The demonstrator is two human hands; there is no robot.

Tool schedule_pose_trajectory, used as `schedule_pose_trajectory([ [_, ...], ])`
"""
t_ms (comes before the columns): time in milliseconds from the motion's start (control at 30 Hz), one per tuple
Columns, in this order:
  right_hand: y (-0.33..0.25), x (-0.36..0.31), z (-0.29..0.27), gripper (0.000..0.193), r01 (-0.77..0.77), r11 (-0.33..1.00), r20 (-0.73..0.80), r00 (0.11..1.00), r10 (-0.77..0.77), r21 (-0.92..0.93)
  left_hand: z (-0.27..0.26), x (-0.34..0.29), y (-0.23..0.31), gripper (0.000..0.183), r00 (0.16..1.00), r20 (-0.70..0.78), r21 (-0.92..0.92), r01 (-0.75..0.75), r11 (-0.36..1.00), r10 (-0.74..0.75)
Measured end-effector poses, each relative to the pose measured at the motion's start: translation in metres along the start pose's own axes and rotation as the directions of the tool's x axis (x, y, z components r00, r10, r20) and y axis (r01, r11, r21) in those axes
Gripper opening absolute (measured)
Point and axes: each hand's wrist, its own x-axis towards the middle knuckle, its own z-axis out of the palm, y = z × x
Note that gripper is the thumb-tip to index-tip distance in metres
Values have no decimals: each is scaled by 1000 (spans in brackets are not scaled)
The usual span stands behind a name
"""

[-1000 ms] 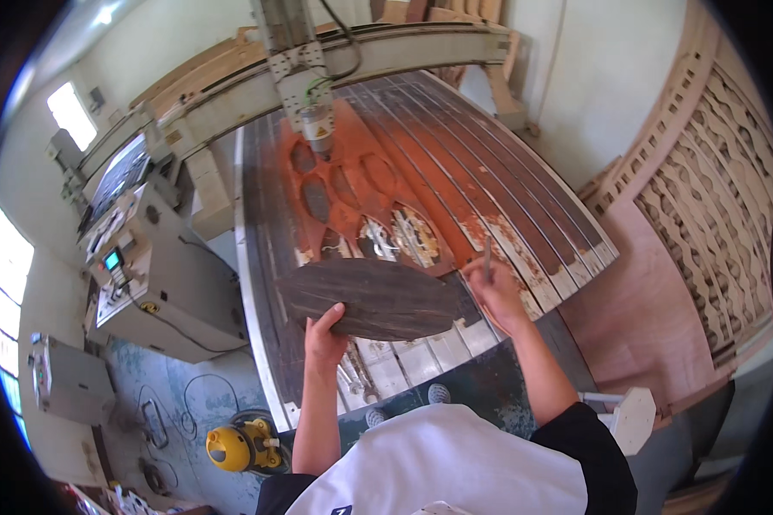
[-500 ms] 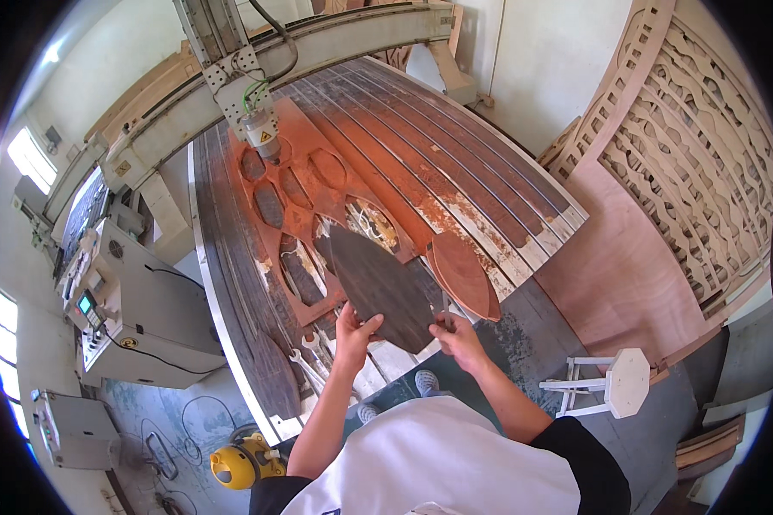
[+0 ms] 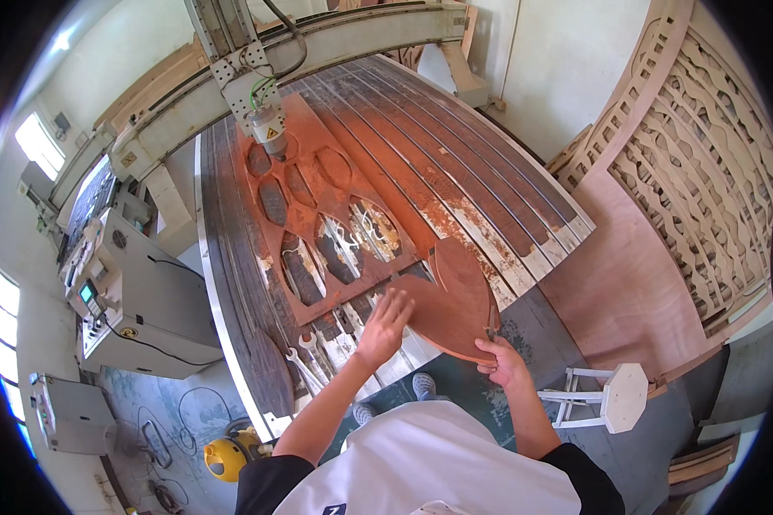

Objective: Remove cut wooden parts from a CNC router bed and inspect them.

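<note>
A reddish-brown oval wooden piece (image 3: 445, 316) lies tilted at the near right corner of the router bed, on top of a second oval piece (image 3: 465, 262). My left hand (image 3: 386, 323) rests with spread fingers on its left end. My right hand (image 3: 503, 361) grips its near right edge; a thin dark tool seems to stick up from that hand. Just beyond lies a red board (image 3: 313, 184) with several oval cutouts.
The router spindle (image 3: 267, 130) hangs under its gantry over the board's far end. A dark oval piece (image 3: 270, 378) and wrenches (image 3: 305, 356) lie on the bed's near left. Also around: control cabinet (image 3: 133, 300), white stool (image 3: 614, 395), yellow machine (image 3: 222, 455), carved panels (image 3: 696, 172).
The dark-faced oval piece that both hands held up has been turned over, red face up, and lowered onto the oval piece at the bed's near right corner.
</note>
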Motion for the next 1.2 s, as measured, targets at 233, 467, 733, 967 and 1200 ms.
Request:
schedule_pose_trajectory([
  [233, -22, 61, -57, 24, 185, 976, -163, 966, -202, -116, 13, -80, -33, 7, 867, 172, -143, 492, 859, -468],
  [467, -42, 118, -106, 18, 7, 957, -214, 974, -72, -291, -3, -187, -50, 13, 682, 282, -16, 706, 708, -674],
  [733, -23, 122, -123, 24, -77, 260, -246, 645, -723, -963, -30, -245, -42, 10, 433, 8, -32, 901, 433, -901],
  [967, 15, 114, -72, 21, 43, -58, 72, 648, -758, -997, -29, -274, -32, 10, 246, -115, -104, 961, 258, -963],
  [1200, 83, 119, -22, 20, 24, -220, 91, 950, -299, -975, -11, -320, -29, 16, 152, -14, -50, 987, 153, -988],
])
